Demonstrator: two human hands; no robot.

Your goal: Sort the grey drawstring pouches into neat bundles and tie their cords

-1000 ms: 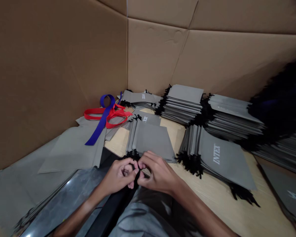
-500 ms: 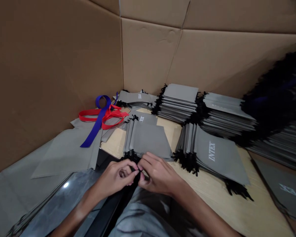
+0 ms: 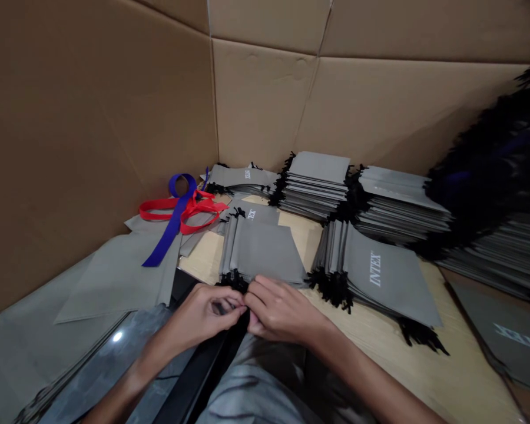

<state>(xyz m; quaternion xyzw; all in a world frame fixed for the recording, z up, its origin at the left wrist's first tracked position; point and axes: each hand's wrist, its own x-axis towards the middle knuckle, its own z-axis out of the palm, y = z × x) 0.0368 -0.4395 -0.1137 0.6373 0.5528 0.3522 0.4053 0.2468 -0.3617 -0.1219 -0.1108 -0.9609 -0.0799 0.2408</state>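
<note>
Two hands [image 3: 278,309] touching, one blue ribbon [image 3: 169,236]

Left hand [image 3: 209,315] touches right hand [image 3: 282,309]

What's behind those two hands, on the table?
Beyond the left hand and right hand sits a stack of gray pouches with black cord ends. The hands cover part of its near edge; anything pinched between them is hidden.

blue ribbon [image 3: 170,235] crosses red ribbon [image 3: 208,205] near cardboard walls [image 3: 260,106].
</note>
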